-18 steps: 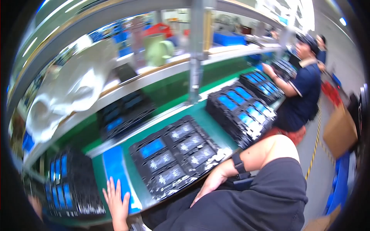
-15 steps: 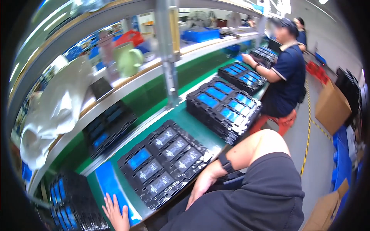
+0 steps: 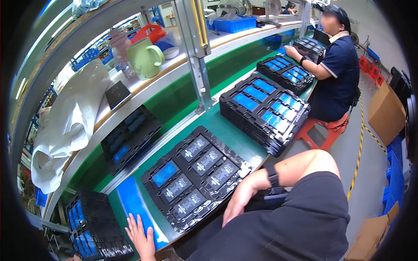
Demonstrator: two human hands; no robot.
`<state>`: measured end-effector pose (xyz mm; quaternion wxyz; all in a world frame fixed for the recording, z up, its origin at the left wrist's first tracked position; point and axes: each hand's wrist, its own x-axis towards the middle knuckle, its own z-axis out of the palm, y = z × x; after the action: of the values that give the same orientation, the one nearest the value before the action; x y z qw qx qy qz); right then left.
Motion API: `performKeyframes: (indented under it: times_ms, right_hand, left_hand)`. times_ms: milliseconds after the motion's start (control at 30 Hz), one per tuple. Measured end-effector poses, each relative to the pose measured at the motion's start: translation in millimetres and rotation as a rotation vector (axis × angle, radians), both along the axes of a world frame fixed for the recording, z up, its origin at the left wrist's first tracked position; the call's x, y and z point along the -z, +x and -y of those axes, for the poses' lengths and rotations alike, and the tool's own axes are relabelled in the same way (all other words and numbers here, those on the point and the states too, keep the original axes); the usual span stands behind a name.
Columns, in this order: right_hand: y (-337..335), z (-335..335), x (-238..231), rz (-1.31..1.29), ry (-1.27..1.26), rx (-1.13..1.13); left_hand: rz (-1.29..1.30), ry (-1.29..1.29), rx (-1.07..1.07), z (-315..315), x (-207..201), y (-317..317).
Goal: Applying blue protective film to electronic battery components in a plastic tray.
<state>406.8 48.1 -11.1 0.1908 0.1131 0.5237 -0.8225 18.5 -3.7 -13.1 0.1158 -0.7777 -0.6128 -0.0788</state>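
My left hand point(image 3: 141, 235) lies palm down with its fingers spread over the near end of a blue film strip point(image 3: 133, 202) on the green bench. To the right of the strip sits a black plastic tray point(image 3: 213, 143) holding several flat rectangular phone-type batteries point(image 3: 190, 205) with dark faces. One piece in its upper left pocket point(image 3: 164, 174) shows blue instead. My right hand point(image 3: 239, 200) rests by the tray's near right edge, beside my dark clothing. Its fingers are stretched loosely downward, the tips partly hidden, and nothing shows in it.
Stacked black trays with blue pieces stand at the right point(image 3: 265, 111) and lower left point(image 3: 93, 230). A leaning tray point(image 3: 130, 137) is behind, below a shelf with a green mug point(image 3: 146, 58). A co-worker point(image 3: 339, 69) sits on a red stool point(image 3: 324, 132), hands at another tray.
The view has shifted, so the bench and trays appear slightly farther right and sharper. Both my hands keep their places. The co-worker's head has turned more toward me.
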Motion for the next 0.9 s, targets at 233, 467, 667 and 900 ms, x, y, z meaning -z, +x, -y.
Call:
performKeyframes:
  times_ms: [233,467,667,900]
  right_hand:
    - [9.3,-25.2,-135.4,-0.431,0.668,0.035]
    - [-48.7,-74.7,-151.8,-0.427,0.586,0.700]
    - [-86.4,-143.0,-88.8,-0.248,0.252,0.823]
    - [-91.7,-156.4,-38.9,-0.236,0.224,0.852]
  left_hand:
    - [0.260,-0.240,-0.131,-4.7,-2.7,3.4]
    - [0.352,-0.250,-0.133,-19.7,-2.1,-2.7]
    - [0.384,-0.180,-0.157,-9.5,2.1,2.0]
    - [0.463,-0.122,-0.197,-4.4,0.0,1.6]
